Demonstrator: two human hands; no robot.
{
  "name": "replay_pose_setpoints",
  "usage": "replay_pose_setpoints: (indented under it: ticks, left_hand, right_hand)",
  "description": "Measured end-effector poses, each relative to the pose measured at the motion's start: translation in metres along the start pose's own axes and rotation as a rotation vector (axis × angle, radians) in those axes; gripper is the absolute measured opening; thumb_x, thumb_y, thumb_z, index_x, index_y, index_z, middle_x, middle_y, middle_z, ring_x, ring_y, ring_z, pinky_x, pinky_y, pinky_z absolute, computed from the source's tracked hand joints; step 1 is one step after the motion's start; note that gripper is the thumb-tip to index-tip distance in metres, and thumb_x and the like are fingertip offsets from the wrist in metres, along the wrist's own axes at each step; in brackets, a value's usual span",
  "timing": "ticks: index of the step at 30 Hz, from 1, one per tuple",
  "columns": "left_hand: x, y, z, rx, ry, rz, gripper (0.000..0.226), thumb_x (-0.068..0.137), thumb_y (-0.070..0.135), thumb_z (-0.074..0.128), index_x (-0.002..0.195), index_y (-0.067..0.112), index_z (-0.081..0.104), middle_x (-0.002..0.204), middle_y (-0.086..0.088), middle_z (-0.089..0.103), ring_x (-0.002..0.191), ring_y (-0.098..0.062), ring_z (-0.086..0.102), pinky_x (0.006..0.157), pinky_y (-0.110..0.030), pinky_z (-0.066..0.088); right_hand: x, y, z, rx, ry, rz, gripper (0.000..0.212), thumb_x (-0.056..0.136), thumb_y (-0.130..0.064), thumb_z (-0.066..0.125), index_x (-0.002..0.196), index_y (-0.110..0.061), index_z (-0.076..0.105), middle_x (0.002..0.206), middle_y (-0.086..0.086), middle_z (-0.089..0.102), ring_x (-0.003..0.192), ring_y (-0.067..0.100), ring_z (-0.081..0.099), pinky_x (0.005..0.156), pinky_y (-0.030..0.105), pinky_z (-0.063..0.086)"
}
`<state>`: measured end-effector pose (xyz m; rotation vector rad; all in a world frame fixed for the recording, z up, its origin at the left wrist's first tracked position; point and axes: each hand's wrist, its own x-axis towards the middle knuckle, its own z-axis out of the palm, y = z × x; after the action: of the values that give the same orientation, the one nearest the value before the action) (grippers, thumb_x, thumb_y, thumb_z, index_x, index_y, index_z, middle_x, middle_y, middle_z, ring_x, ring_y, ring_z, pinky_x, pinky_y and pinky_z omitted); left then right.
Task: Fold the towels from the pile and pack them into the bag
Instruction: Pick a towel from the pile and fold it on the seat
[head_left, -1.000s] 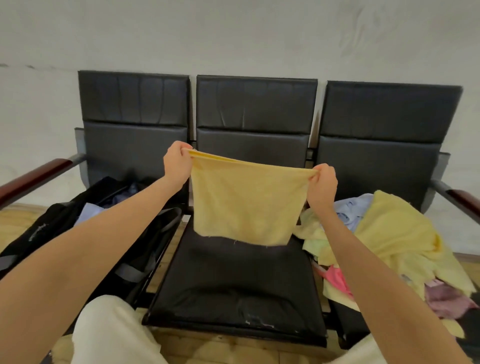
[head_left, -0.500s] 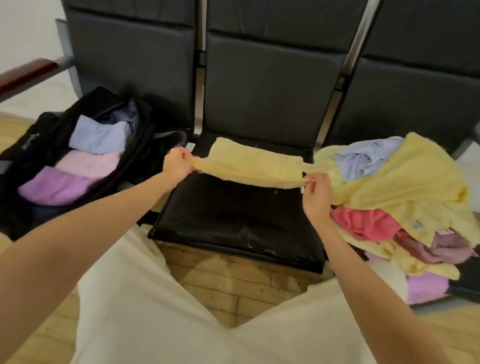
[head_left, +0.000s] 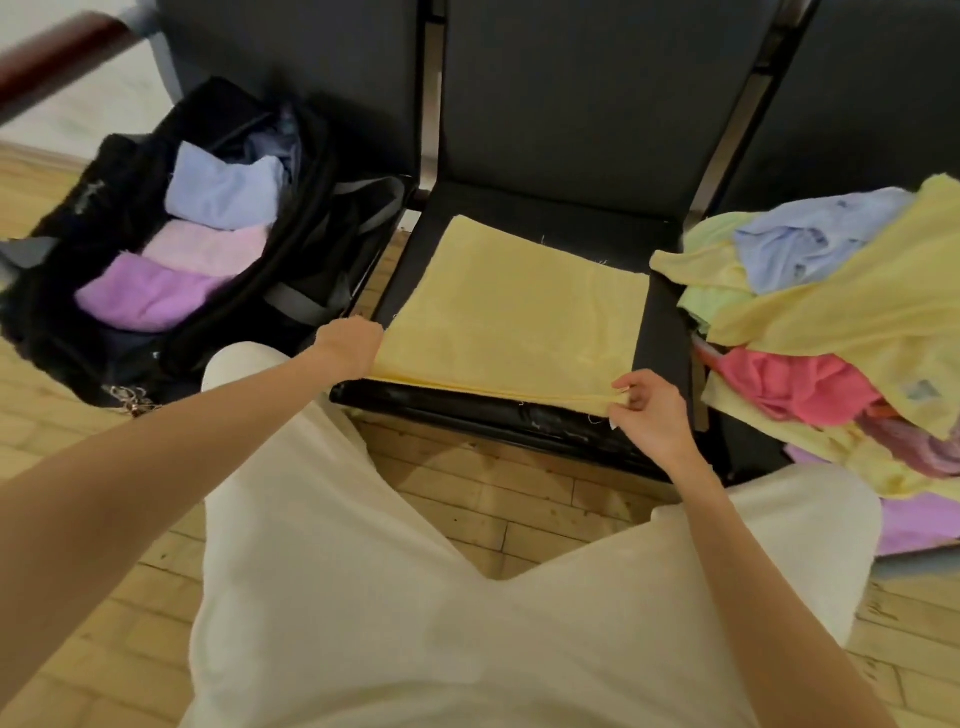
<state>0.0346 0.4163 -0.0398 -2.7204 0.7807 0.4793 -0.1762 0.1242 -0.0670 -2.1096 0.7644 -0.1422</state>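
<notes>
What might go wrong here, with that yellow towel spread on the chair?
The yellow towel lies with its near edge at the middle seat's front lip, so it may slide to the floor if the left hand or right hand loosens its grip. The loose pile on the next seat sits close beside it, so a stray cloth might get caught in the fold.

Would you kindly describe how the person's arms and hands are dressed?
Both forearms are bare, with no sleeves in view. The left hand and right hand wear no gloves, and no rings, watch or bracelets show. Loose cream trousers cover the legs.
</notes>
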Motion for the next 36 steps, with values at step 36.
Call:
replay_pose_setpoints:
  ticks: [36]
  left_hand:
    - [0.033, 0.198, 0.015, -1.064, -0.117, 0.482, 0.009, 0.086, 0.019, 0.065, 0.085, 0.01, 0.066, 0.081, -0.001, 0.065, 0.069, -0.01, 0.058, 0.063, -0.023, 0.044]
  right_hand:
    - [0.193, 0.023, 0.013, -0.635, 0.298, 0.114, 0.054, 0.089, -0.044, 0.059, 0.119, 0.001, 0.049, 0.127, 0.019, 0.049, 0.122, 0.034, 0.043, 0.095, 0.04, 0.039]
